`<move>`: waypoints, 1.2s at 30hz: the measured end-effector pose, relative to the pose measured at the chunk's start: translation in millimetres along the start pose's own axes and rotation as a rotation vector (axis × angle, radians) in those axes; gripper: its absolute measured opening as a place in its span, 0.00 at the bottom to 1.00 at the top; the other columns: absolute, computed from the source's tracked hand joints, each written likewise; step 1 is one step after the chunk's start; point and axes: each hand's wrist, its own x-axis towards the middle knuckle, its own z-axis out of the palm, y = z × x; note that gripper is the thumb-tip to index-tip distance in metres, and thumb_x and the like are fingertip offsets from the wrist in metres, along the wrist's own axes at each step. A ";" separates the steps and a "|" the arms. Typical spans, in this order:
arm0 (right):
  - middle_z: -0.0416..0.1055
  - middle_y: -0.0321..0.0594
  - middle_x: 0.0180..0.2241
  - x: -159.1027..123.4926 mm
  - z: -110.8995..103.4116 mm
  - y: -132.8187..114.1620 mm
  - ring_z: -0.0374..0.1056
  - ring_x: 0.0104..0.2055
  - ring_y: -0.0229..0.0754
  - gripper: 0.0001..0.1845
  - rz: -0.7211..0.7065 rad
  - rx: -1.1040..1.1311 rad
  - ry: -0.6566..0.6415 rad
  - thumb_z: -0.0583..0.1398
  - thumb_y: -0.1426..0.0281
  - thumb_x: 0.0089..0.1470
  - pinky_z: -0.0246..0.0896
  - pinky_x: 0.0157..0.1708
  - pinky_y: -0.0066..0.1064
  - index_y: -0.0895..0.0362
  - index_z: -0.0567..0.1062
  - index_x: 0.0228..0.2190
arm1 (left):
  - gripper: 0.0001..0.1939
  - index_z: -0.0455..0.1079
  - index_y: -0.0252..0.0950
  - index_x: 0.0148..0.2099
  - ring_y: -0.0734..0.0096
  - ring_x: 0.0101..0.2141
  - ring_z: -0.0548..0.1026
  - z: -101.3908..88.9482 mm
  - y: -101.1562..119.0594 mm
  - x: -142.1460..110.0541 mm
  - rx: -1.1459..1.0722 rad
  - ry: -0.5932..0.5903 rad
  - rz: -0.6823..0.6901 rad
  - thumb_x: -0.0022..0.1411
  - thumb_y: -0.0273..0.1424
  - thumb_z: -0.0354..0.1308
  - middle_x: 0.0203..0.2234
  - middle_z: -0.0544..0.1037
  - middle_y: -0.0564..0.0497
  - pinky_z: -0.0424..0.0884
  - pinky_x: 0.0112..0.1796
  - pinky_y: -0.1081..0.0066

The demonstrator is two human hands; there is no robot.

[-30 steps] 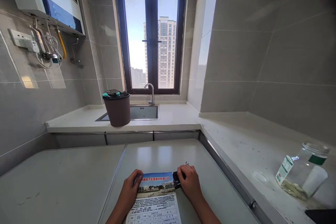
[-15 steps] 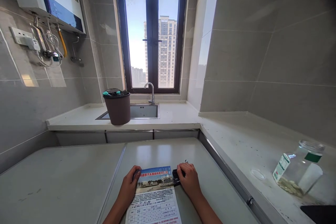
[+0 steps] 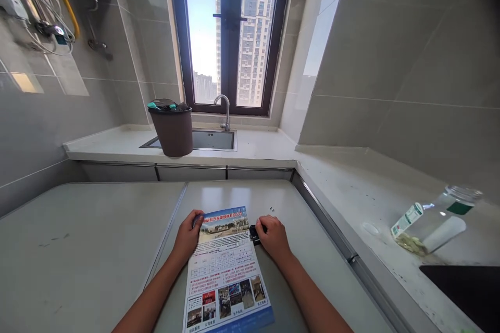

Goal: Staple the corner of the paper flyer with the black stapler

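Note:
A printed leaflet [image 3: 222, 270] with a blue top band, red heading, tables and small photos lies over the light tabletop. At its upper left edge, my left hand [image 3: 189, 233] pinches the paper between thumb and fingers. My right hand [image 3: 273, 237] is closed around a small black stapler [image 3: 254, 234], whose front end meets the leaflet's upper right edge. Most of this tool is hidden under my fingers. Rows of small shiny marks, which look like staples, show on the paper near that edge. A few tiny metal bits [image 3: 272, 209] lie just beyond my right hand.
A brown bucket [image 3: 172, 132] with a black liner stands by the sink [image 3: 214, 140] and its tap [image 3: 225, 109]. On the right counter are a clear jar [image 3: 433, 223], a round clear lid [image 3: 370, 228] and a black flat object [image 3: 457, 291].
My view has tilted downward, so more of the leaflet's lower part and both forearms show. Both hands keep their hold on the leaflet and the stapler.

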 end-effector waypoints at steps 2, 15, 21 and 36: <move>0.68 0.35 0.22 -2.1 -0.7 -4.4 0.64 0.28 0.39 0.20 -0.004 0.002 -0.015 0.52 0.70 0.64 0.52 0.35 0.30 0.54 0.67 0.20 | 0.18 0.70 0.38 0.40 0.65 0.29 0.72 0.2 -0.6 -0.2 0.023 0.015 0.003 0.65 0.48 0.54 0.28 0.75 0.53 0.66 0.31 0.71; 0.71 0.36 0.24 1.0 -13.1 -2.9 0.66 0.32 0.38 0.21 -0.027 -0.068 -0.135 0.52 0.72 0.65 0.47 0.38 0.32 0.55 0.69 0.20 | 0.17 0.72 0.38 0.43 0.65 0.30 0.73 0.9 -4.0 1.3 0.019 -0.020 -0.020 0.65 0.47 0.55 0.30 0.77 0.53 0.67 0.32 0.70; 0.69 0.36 0.23 -2.2 -9.1 -8.6 0.64 0.32 0.39 0.25 0.012 -0.155 -0.134 0.51 0.69 0.68 0.45 0.36 0.34 0.55 0.69 0.18 | 0.17 0.71 0.37 0.41 0.64 0.32 0.72 1.3 -3.6 1.4 0.040 -0.020 -0.003 0.66 0.46 0.53 0.31 0.77 0.52 0.66 0.33 0.69; 0.71 0.39 0.25 -5.2 -6.1 -18.5 0.62 0.33 0.40 0.23 0.031 -0.167 -0.161 0.54 0.70 0.65 0.44 0.37 0.36 0.56 0.72 0.18 | 0.14 0.72 0.38 0.41 0.67 0.30 0.70 3.3 -6.1 1.0 0.081 -0.004 0.004 0.68 0.43 0.53 0.29 0.76 0.54 0.64 0.32 0.70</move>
